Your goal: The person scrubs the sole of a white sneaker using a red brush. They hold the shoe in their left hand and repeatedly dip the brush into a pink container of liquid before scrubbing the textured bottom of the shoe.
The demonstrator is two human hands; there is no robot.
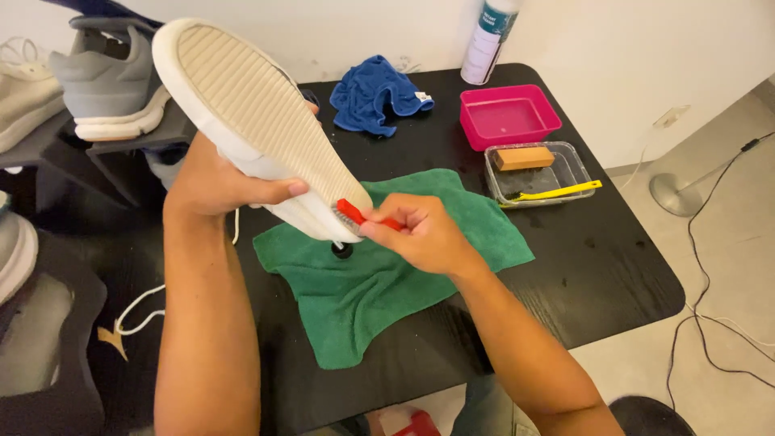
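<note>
My left hand [216,179] grips a white shoe [250,113] from the side, holding it up with its ribbed sole facing me. My right hand [420,232] is closed on a small red-handled brush [359,215], whose bristles press against the toe edge of the sole. Both hands hover over a green cloth [379,274] spread on the black table [597,266]. A white lace [141,311] dangles from the shoe past my left forearm.
A blue cloth [375,93], a pink tub [508,115], a clear tray [565,173] with a brown block [525,157] and a yellow brush [557,192], and a spray can [488,36] stand behind. Grey shoes [109,81] rest on a rack at left. Cables [710,266] cross the floor.
</note>
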